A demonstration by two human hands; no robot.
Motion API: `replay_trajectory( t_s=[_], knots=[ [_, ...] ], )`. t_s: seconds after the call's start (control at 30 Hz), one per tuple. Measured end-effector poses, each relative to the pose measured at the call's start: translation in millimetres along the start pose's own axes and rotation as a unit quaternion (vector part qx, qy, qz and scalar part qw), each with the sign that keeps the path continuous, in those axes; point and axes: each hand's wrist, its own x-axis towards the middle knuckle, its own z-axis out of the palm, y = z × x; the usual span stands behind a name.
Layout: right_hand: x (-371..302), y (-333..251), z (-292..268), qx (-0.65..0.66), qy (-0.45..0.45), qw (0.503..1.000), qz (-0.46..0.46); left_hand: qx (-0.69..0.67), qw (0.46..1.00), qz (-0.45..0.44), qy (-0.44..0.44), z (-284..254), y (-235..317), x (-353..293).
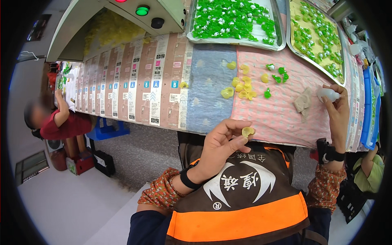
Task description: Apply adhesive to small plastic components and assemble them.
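Note:
Between thumb and fingertips, my left hand (218, 148) pinches a small yellow cup-shaped plastic piece (246, 132), just past the table's near edge. My right hand (339, 112) is closed around a small white squeeze bottle (329, 95), tipped on its side over the pink cloth (269, 112). Beside that bottle lies a crumpled beige rag (303, 102). Several more yellow pieces (246, 86) are scattered where the pink cloth meets the blue cloth (208, 90). To their right sit several small green pieces (281, 75), some with white eye-like balls.
Two metal trays hold many green pieces, one with a white lining (261, 38), the other yellow-lined (317, 51). At the back left stands a machine housing (167, 20) with coloured buttons. A blue crate (369, 110) borders the right edge. Other people sit at both sides.

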Motion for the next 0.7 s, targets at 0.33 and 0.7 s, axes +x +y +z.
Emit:
replay_trajectory(
  t_s=[0.33, 0.7],
  knots=[
    [-46.5, -77.6, 42.8, -0.176, 0.006, 0.953, -0.248, -0.011, 1.000, -0.012, -0.005, -2.4, 5.9, 6.8],
    [-8.7, -80.5, 124.5, -0.304, -0.198, 0.875, -0.321, -0.025, 1.000, 0.001, -0.009, -5.9, 9.3, 4.6]
  ],
)
